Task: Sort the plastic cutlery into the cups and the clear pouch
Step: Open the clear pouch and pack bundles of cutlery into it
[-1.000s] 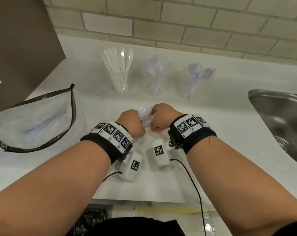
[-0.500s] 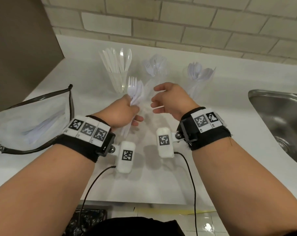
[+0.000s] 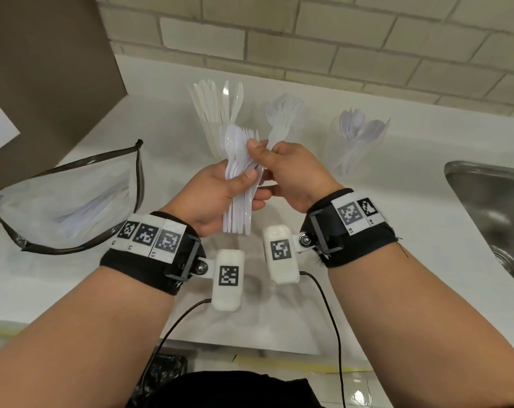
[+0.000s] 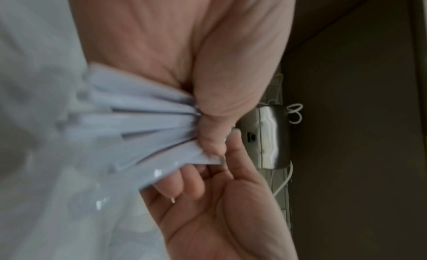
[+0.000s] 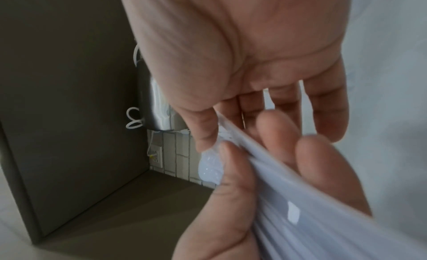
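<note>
Above the white counter [image 3: 397, 231], in front of three clear cups [image 3: 282, 125], the left hand [image 3: 208, 195] grips a bundle of white plastic cutlery [image 3: 239, 184] upright while the right hand [image 3: 291, 172] pinches one fork [image 3: 274, 128] at the bundle's top, the clear pouch [image 3: 73, 198] lying to the left.

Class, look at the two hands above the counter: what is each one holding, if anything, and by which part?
The left hand grips a bundle of white plastic cutlery around the handles, heads up. The right hand pinches a single fork by its neck.
</note>
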